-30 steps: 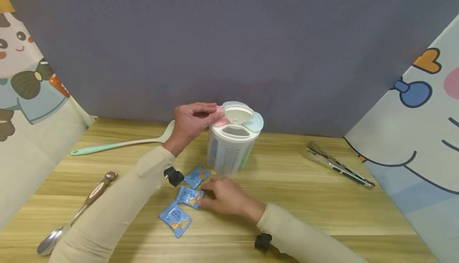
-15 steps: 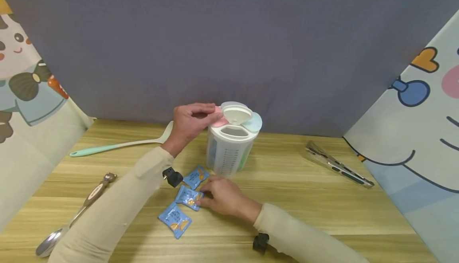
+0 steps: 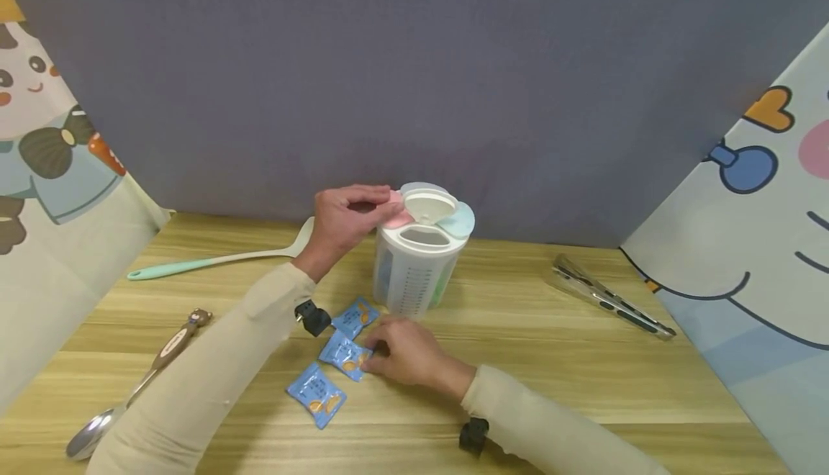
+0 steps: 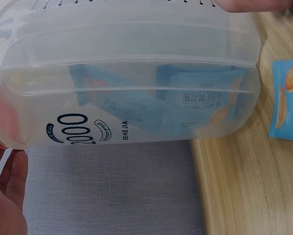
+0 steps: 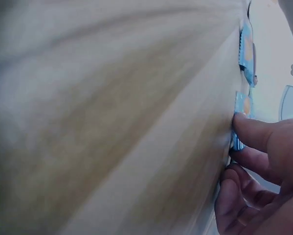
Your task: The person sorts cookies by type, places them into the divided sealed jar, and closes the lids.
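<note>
My left hand holds the pink flap on top of a clear plastic storage container; fingers lie over the flap and the thumb is at its near side. In the left wrist view, blue snack packets show through the container wall. Down on the table my right hand pinches the right end of a blue snack packet between thumb and index finger. The right wrist view shows the thumb on this packet. Another snack packet lies just behind it, and a third snack packet in front.
A turner with a mint handle lies at the back left. In front of it is a steel spoon with a bear handle, partly under my left forearm. Metal tongs lie at the right. A grey panel stands behind the container.
The middle snack packet has shifted slightly and turned a little in my right hand's fingers. My left hand stays on the pink flap.
</note>
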`<state>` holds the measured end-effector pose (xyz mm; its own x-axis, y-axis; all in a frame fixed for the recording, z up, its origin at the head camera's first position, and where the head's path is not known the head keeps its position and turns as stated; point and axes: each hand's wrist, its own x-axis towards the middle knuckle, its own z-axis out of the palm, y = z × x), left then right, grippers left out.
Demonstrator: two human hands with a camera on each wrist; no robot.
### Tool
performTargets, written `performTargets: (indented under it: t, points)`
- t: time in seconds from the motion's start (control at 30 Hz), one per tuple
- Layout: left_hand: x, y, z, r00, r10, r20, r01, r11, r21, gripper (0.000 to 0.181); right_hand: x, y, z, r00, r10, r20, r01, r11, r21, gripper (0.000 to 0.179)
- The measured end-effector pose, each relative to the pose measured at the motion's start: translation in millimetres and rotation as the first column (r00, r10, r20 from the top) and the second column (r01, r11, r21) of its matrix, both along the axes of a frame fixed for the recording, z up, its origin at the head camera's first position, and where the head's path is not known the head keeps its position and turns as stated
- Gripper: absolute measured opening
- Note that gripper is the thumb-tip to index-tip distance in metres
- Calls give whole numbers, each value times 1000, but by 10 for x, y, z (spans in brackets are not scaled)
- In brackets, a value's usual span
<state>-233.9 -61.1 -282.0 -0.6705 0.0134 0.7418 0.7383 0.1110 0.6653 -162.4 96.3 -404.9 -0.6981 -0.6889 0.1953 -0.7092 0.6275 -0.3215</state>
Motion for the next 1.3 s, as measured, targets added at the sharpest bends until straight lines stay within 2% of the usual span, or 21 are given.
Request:
performTargets:
  t: [0.1,0.2,0.37,0.47,0.53,0.67,0.8,0.9,1.03,1.1,1.17,1.3]
  points:
    - [-9,2,-3,1000,-12,3,12,1000,4,20,-17,59,-1,998,22,55,-19,998,-62,16]
    - [-15,-3,-5,1000,-31,7,31,999,12,19,-32,134,4,985,63,158,-41,989,-141,14]
    - [-16,-3,-2,999,-53,12,53,998,21,18,-30,274,27,924,122,363,-24,965,-262,12]
    - [-17,6,6,999,-43,21,43,999,22,20,-17,354,44,895,144,421,-5,949,-314,10]
    - [-15,12,11,999,-37,30,36,999,22,21,-11,403,59,892,171,417,-11,933,-359,9]
    - [-6,9,15,999,-34,39,33,999,18,20,13,486,160,907,254,335,-76,883,-463,9]
    - [-4,5,12,999,-27,30,27,1000,13,19,65,562,399,909,317,269,-132,833,-537,6]
    - [-5,9,12,1000,-20,14,20,1000,13,18,53,647,518,913,323,248,-134,813,-567,4]
    - [-7,11,9,1000,-16,6,16,1000,20,18,-35,773,573,930,301,211,-114,782,-613,4]
    - [-4,10,8,1000,-20,11,20,1000,21,18,-66,817,631,937,299,181,-114,751,-650,4]
    - [-1,8,6,999,-26,18,26,999,21,17,-89,851,703,941,303,151,-116,708,-696,2]
    - [13,4,8,999,-37,35,36,999,22,17,-136,896,868,949,306,72,-130,590,-797,8]
